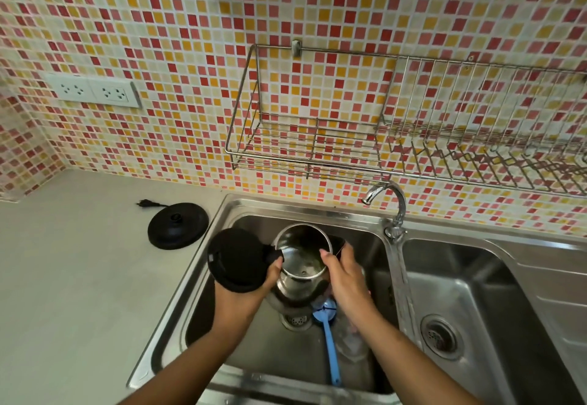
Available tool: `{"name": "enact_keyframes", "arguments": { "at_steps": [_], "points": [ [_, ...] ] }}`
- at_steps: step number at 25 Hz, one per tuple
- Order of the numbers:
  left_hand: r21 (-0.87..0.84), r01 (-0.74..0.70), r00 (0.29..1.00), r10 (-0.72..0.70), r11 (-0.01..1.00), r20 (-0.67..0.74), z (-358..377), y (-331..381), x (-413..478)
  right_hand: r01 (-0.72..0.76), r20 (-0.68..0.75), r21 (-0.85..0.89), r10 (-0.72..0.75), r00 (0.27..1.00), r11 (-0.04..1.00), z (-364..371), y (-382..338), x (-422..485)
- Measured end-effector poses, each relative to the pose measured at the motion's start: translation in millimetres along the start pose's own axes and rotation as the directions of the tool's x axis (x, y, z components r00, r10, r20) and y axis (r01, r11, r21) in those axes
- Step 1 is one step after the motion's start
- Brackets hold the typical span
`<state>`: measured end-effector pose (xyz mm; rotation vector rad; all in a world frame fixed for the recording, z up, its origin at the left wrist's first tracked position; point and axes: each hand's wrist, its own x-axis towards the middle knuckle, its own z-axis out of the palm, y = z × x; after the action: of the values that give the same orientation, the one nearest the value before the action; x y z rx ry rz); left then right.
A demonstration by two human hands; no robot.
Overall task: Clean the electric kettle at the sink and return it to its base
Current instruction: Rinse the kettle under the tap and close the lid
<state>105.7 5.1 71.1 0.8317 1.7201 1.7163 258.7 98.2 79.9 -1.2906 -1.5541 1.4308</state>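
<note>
Over the two-basin sink (pixel 286 205), two hands (pixel 254 282) (pixel 344 277) hold one kettle (pixel 300 266).

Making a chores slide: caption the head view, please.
Left hand and right hand hold the open kettle at the sink, lid flipped back, its black base on the counter.

The kettle (pixel 301 265) fills the gap between the left hand (pixel 254 287) and the right hand (pixel 344 277). The raised kettle lid (pixel 236 260) blocks the left hand's outer side. Past it the black base (pixel 178 225) sits on the countertop (pixel 79 277), with room around it. The tap (pixel 397 201) stands just beyond the right hand. Beneath both hands, a blue brush (pixel 328 341) lies in the sink (pixel 174 309). A wire rack (pixel 305 150) juts from the wall above.
</note>
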Motion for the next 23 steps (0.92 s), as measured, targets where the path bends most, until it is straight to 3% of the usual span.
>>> {"name": "enact_keyframes", "arguments": {
  "at_steps": [4, 7, 13, 17, 19, 20, 21, 23],
  "points": [
    [0.008, -0.04, 0.998, 0.04, 0.999, -0.047, -11.4, 0.5, 3.0, 0.004, 0.042, -0.031, -0.003, 0.999, 0.999, 7.1, 1.5, -7.9],
    [0.022, 0.022, 0.998, -0.02, 1.0, -0.054, 0.5, -7.4, -15.2, 0.002, -0.007, -0.101, -0.003, 1.0, 0.995, -2.5, 7.6, -6.0],
    [-0.011, -0.076, 0.997, 0.076, 0.997, -0.005, -4.5, 5.4, -4.8, -0.015, 0.026, -0.029, 0.016, 1.0, 0.999, 3.4, 9.5, -6.1],
    [0.179, -0.025, 0.999, 0.032, 0.984, -0.036, 4.8, 4.5, -7.2, -0.134, 0.029, 0.042, 0.133, 0.991, 0.99, -2.8, 35.1, 3.2],
    [0.418, -0.105, 0.991, 0.129, 0.903, -0.03, 14.3, 17.8, -0.7, -0.257, 0.075, 0.255, 0.246, 0.966, 0.932, -1.5, 48.5, 1.5],
    [0.531, -0.178, 0.978, 0.207, 0.829, 0.005, 17.0, 27.7, 5.9, -0.312, 0.096, 0.422, 0.3, 0.949, 0.851, 2.5, 50.3, -1.6],
    [0.629, -0.246, 0.961, 0.272, 0.737, 0.058, 19.1, 38.9, 13.3, -0.354, 0.13, 0.566, 0.343, 0.93, 0.745, 6.6, 52.9, -4.3],
    [0.755, -0.377, 0.912, 0.359, 0.537, 0.2, 23.0, 57.6, 30.1, -0.399, 0.166, 0.687, 0.403, 0.9, 0.608, 13.9, 58.1, -8.8]
  ]
}}
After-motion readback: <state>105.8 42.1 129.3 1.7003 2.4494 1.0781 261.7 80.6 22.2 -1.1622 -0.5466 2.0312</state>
